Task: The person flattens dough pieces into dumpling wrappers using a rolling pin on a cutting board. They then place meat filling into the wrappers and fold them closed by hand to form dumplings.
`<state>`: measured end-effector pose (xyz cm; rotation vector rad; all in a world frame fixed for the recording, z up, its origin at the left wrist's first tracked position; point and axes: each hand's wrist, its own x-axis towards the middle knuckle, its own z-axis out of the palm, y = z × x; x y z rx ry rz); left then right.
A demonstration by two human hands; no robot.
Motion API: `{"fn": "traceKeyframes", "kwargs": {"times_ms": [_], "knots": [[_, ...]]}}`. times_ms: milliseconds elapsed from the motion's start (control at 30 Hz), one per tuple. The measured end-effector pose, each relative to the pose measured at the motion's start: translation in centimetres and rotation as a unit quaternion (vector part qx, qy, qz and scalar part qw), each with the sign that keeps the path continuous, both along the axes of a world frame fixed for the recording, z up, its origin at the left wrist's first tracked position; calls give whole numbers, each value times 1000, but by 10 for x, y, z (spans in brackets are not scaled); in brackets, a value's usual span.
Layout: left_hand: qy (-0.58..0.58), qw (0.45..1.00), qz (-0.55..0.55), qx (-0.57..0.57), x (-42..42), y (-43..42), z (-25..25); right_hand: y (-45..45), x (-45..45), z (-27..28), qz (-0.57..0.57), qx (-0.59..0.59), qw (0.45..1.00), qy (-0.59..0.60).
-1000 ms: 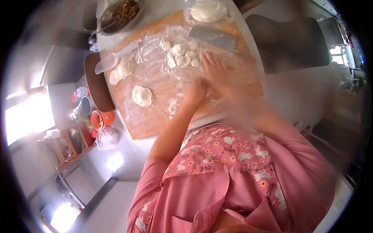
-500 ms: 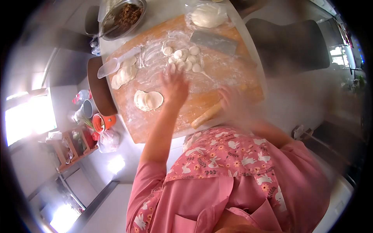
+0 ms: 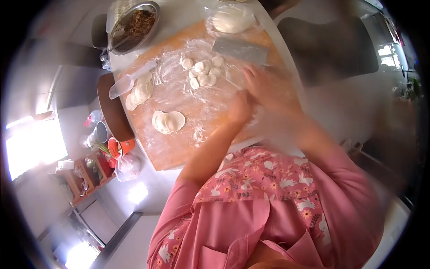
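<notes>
The left hand (image 3: 242,106) and right hand (image 3: 264,87) are brought together over the right half of the floured wooden board (image 3: 172,152). What is under them is hidden, and the right hand is veiled by haze; whether anything is gripped cannot be told. Small dough pieces (image 3: 203,80) are clustered between the board's middle and far edge. Overlapping dough wrappers (image 3: 169,121) are laid towards the near left corner, more flattened dough rounds (image 3: 142,93) along the left edge. At the far right corner, bagged dough (image 3: 230,19) is blurred by its clear plastic.
</notes>
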<state>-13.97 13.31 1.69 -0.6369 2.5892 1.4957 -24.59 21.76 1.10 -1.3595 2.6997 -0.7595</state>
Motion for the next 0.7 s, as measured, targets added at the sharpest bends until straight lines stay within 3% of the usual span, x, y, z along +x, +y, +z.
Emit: {"fn": "traceKeyframes", "kwargs": {"times_ms": [67, 133, 200, 367, 467, 533, 700], "knots": [[-38, 997, -62, -8, -4, -11, 6, 6, 5, -2, -17, 7, 1000, 24], [-71, 990, -123, -19, -3, -16, 9, 38, 24, 2, 54, -24, 998, 13], [-13, 997, -63, -33, 13, -13, 11, 56, 39, 3, 42, -8, 998, 43], [-63, 996, -1, -70, 9, -8, 5, 22, 26, 16, 35, 16, 998, 41], [-33, 994, -70, -83, 4, -23, -5, 19, 27, 1, -32, 52, 998, 35], [-64, 979, -159, -113, 8, -25, 6, 63, 49, 4, 42, 80, 992, 85], [-102, 991, -58, -58, 13, -17, -2, 28, 41, 28, 27, 40, 999, 21]]}}
